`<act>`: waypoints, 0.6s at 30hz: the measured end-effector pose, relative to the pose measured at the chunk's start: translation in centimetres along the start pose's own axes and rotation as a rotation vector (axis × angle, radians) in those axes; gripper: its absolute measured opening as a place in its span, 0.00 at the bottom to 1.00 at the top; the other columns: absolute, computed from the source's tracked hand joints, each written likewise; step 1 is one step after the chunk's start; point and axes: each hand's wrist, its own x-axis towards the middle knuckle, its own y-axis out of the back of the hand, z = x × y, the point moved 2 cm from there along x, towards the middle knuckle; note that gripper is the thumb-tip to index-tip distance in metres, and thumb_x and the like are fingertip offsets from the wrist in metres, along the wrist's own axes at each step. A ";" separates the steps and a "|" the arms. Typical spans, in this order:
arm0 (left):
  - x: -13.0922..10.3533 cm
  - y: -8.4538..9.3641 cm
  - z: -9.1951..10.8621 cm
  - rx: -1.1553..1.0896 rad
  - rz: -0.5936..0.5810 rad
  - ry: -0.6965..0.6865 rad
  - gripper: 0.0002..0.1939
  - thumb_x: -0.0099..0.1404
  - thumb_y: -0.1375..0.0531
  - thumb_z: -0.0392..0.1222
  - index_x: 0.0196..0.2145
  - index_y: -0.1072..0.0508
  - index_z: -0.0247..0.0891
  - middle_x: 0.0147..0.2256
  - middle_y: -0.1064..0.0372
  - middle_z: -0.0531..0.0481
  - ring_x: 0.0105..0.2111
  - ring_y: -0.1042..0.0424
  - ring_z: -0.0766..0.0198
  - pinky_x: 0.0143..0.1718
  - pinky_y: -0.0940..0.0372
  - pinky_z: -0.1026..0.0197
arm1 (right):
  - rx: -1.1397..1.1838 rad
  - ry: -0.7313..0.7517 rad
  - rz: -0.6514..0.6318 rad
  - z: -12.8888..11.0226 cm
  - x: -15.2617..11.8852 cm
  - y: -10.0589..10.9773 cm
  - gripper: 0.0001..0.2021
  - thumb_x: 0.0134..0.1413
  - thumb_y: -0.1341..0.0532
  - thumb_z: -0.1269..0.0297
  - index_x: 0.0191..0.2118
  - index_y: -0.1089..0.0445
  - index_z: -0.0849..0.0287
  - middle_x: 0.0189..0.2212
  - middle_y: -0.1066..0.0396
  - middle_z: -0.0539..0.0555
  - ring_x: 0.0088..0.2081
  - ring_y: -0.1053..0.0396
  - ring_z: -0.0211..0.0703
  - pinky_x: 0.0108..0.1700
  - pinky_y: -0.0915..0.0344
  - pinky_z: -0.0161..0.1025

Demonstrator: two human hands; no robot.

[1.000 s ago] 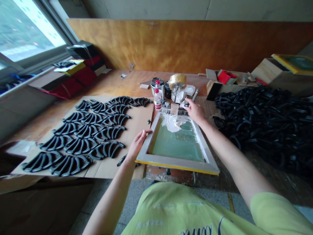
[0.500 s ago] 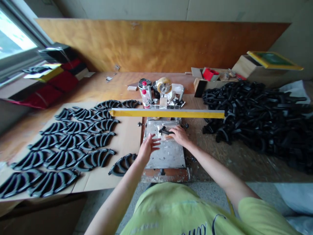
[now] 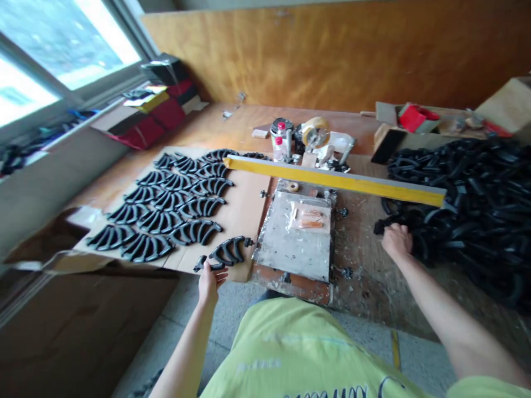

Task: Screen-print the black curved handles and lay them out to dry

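Left hand (image 3: 211, 283): reaches the front edge of the cardboard (image 3: 249, 204), with thumb at a curved black piece (image 3: 216, 266) and fingertips spread apart; cannot tell whether pinching or letting go.
Curved black piece: lies low at the cardboard's front edge, just beside a short fan of like pieces (image 3: 227, 251).
Laying down: probably best to lower flat, matching the neighbours' curve, and to let go by opening straight outward, so as not to nudge the fan.
Spacing: follow the longer rows (image 3: 160, 220) farther back, set in overlapping fans; handle by the ends, likely safer than rubbing across the face.
Right hand (image 3: 397, 241): bends its fingers over a dark piece (image 3: 379, 227) at the near left edge of the black pile (image 3: 460, 221); cannot tell how firmly closed.
Picking up: draw one piece outward from the edge, probably easier than pulling from the tangled middle; check for a second hooked on.
Metal plate (image 3: 282, 237): sits between both hands, with a pale block bearing orange strips (image 3: 311, 223) on top.
Yellow-edged frame (image 3: 336, 181): stands raised across the back of the plate; keep both forearms low and clear.
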 end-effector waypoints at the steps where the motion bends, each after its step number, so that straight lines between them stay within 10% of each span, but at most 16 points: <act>1: 0.5 0.5 -0.5 0.045 0.030 0.017 0.26 0.69 0.59 0.53 0.32 0.29 0.33 0.31 0.24 0.38 0.25 0.26 0.63 0.24 0.34 0.64 | -0.019 -0.002 0.007 1.3 0.3 -1.1 0.13 0.53 0.45 0.72 0.39 0.24 0.63 0.42 0.33 0.67 0.48 0.40 0.60 0.43 0.40 0.50; 7: 2.6 0.4 -1.6 0.248 0.003 0.048 0.32 0.66 0.58 0.60 0.22 0.28 0.34 0.27 0.25 0.35 0.24 0.27 0.58 0.22 0.35 0.61 | 0.154 -0.044 0.218 -0.2 0.3 -1.8 0.13 0.56 0.45 0.64 0.42 0.27 0.61 0.43 0.31 0.66 0.51 0.41 0.60 0.46 0.43 0.53; 18: 2.1 2.1 3.0 0.812 -0.070 -0.037 0.26 0.61 0.48 0.62 0.25 0.26 0.36 0.13 0.36 0.44 0.17 0.33 0.54 0.23 0.41 0.58 | 0.471 0.730 0.217 -22.0 -0.8 5.6 0.15 0.63 0.50 0.69 0.48 0.28 0.59 0.43 0.28 0.60 0.47 0.36 0.50 0.50 0.41 0.45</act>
